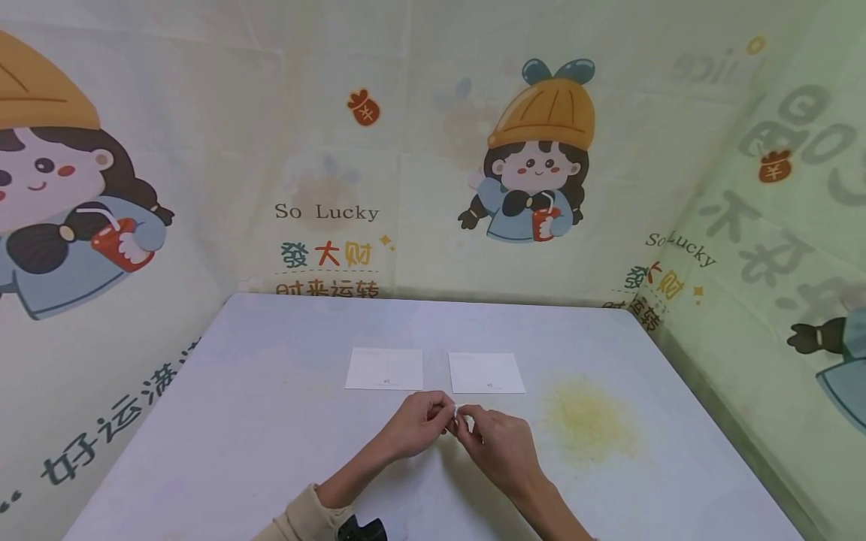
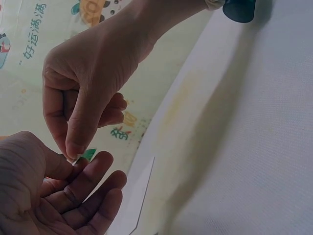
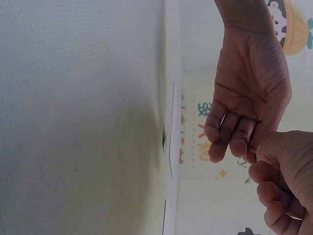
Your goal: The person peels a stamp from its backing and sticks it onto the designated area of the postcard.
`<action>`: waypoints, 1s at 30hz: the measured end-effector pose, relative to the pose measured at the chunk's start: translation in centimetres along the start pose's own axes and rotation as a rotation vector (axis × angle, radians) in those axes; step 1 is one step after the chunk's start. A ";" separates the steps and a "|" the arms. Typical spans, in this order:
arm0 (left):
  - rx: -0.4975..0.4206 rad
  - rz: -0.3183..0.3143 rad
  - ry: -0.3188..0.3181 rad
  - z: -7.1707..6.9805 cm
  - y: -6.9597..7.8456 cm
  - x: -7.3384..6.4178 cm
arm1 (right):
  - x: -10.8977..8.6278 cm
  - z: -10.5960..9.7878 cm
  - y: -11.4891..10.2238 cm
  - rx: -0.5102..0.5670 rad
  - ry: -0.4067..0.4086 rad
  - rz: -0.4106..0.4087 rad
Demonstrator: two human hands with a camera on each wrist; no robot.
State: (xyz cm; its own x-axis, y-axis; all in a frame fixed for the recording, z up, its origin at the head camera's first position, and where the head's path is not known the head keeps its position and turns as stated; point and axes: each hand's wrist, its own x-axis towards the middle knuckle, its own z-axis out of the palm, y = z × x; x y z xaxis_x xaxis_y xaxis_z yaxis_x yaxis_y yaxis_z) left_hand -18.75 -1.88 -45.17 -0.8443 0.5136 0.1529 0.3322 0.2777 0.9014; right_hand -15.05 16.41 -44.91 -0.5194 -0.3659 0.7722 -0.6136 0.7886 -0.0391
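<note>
My left hand [image 1: 421,422] and right hand [image 1: 502,446] meet fingertip to fingertip above the white table, near its front middle. Between them is a small thin piece [image 1: 457,408], whitish in the head view. A green, finely ribbed corner of this piece [image 2: 89,154] shows in the left wrist view; fingers hide most of it. The right thumb and index finger pinch it from one side, the left thumb and index finger from the other. The other fingers of the left hand [image 2: 29,181] are loosely bent.
Two white cards, a left one [image 1: 384,368] and a right one [image 1: 486,373], lie side by side just beyond the hands. A yellow stain [image 1: 590,421] marks the tabletop [image 1: 271,421] at right. Printed cloth [image 1: 433,150] hangs around the table.
</note>
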 end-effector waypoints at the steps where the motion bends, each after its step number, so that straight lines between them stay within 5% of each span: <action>1: 0.000 0.001 0.000 0.0 0.0 0.0 | 0.0 0.0 0.0 0.000 0.001 -0.001; 30: -0.061 -0.041 -0.014 -0.4 -0.1 -0.2 | -0.2 -0.3 0.7 0.033 0.113 0.072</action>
State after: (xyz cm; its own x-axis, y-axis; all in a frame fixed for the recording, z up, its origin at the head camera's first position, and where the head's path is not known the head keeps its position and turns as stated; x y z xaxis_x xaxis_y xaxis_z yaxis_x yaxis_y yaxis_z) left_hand -18.82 -2.32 -45.12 -0.8502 0.5147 0.1103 0.2713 0.2490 0.9297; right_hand -15.24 17.21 -44.87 -0.4935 -0.2499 0.8331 -0.5979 0.7931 -0.1163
